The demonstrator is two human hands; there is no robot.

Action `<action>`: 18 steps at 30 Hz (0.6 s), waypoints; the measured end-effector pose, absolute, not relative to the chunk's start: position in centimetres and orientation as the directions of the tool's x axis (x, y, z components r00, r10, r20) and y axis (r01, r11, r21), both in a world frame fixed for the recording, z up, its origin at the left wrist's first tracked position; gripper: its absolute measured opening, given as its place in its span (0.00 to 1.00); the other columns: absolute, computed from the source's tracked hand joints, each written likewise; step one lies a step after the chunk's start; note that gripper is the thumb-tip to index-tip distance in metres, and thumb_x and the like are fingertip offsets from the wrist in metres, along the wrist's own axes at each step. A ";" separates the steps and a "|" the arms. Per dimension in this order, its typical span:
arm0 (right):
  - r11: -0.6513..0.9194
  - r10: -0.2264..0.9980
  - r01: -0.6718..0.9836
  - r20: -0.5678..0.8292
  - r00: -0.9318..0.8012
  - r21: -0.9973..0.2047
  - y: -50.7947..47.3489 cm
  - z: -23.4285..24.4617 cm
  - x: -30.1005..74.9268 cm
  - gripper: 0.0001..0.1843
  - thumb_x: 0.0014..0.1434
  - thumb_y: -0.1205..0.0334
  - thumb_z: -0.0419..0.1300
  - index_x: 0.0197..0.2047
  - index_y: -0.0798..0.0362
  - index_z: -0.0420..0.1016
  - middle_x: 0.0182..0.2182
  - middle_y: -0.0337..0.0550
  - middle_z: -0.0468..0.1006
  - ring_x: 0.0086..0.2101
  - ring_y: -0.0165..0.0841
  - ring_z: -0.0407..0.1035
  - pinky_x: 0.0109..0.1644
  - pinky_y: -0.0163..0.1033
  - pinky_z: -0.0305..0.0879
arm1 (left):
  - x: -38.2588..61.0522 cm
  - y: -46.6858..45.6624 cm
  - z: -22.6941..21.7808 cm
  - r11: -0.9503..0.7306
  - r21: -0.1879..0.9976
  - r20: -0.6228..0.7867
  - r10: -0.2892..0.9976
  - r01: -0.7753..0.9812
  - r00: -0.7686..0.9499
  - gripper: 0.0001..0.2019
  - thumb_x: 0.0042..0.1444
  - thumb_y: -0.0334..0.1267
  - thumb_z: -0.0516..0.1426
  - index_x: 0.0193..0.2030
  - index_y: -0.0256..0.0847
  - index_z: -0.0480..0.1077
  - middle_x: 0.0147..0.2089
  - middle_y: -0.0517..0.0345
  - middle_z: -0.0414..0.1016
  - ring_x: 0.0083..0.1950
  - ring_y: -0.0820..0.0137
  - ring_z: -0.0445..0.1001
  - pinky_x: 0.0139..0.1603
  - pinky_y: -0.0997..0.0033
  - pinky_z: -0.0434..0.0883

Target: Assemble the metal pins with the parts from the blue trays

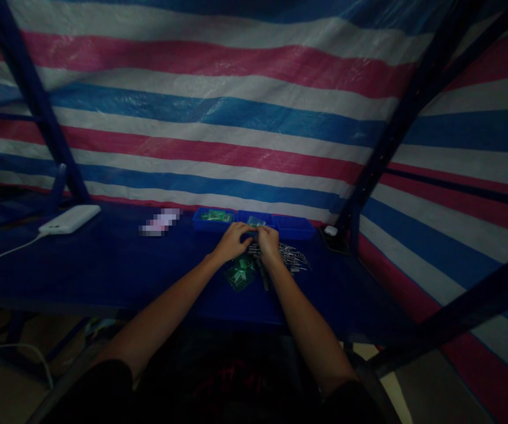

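My left hand [232, 242] and my right hand [268, 241] meet over the table, fingertips pinched close together. What they hold between them is too small and dark to make out. Just beyond the fingertips shows a small clear plastic bag [256, 221]; whether it lies in the bin behind or is in my fingers I cannot tell. Below the hands lies a green-tinted plastic bag [240, 274] with small pieces. Beside my right wrist is a loose pile of thin metal rods [293, 257]. A dark slim object [263, 277] lies under that wrist, partly hidden.
Three joined blue bins stand behind my hands: the left bin [197, 224] holds green packets, beside the middle bin [242, 216] and right bin [295, 227]. A white power bank [70, 219] with a cable and a blurred paper [160, 222] lie left. Blue frame posts [384, 144] flank the table.
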State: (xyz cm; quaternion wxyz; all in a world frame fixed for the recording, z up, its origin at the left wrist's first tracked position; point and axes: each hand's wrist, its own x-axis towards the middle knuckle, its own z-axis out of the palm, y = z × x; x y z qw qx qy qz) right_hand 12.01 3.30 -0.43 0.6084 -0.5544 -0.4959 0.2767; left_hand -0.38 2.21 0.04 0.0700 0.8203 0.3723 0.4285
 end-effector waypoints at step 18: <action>0.232 0.973 0.299 0.228 -0.047 -0.926 1.5 0.7 10.9 0.21 0.53 0.61 0.55 0.50 0.52 0.71 0.19 0.36 0.74 0.20 0.28 0.65 0.24 0.31 0.59 | -1.8 3.4 0.9 -0.417 0.795 0.516 0.846 0.440 -0.131 0.11 0.55 0.40 0.50 0.27 0.37 0.68 0.27 0.57 0.71 0.29 0.71 0.67 0.31 0.71 0.63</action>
